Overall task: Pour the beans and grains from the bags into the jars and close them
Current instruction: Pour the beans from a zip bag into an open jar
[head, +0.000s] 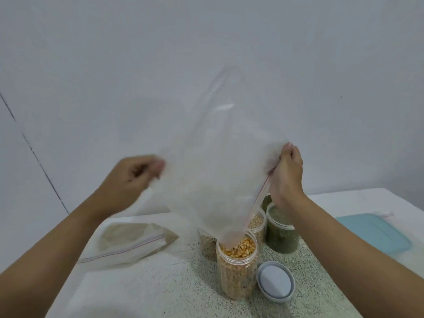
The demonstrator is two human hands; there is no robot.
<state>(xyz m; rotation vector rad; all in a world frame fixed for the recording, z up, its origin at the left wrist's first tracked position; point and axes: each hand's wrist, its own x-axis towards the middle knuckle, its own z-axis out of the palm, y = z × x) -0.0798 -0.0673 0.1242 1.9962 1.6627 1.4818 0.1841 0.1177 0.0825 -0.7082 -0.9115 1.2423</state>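
On my feed the clear zip bag (218, 180) hangs upended straight above the corn jar (237, 271), its lowest corner dipping into the jar's open mouth. The jar is filled to the brim with yellow kernels (238, 247). My right hand (288, 177), above and right of the jar, pinches the bag's red-striped zip edge between thumb and curled fingers. My left hand (135, 177), above and left of the jar, is blurred, with its fingers curled onto the bag's far corner. A grey lid (275, 284) lies just right of the jar's base. Behind the jar stand a pale-bean jar (258, 223) and a green-filled jar (281, 232), and a brown-filled jar (207, 246) touches its left side. Left of the jar a grain bag (130, 242) lies flat on the speckled counter (160, 283).
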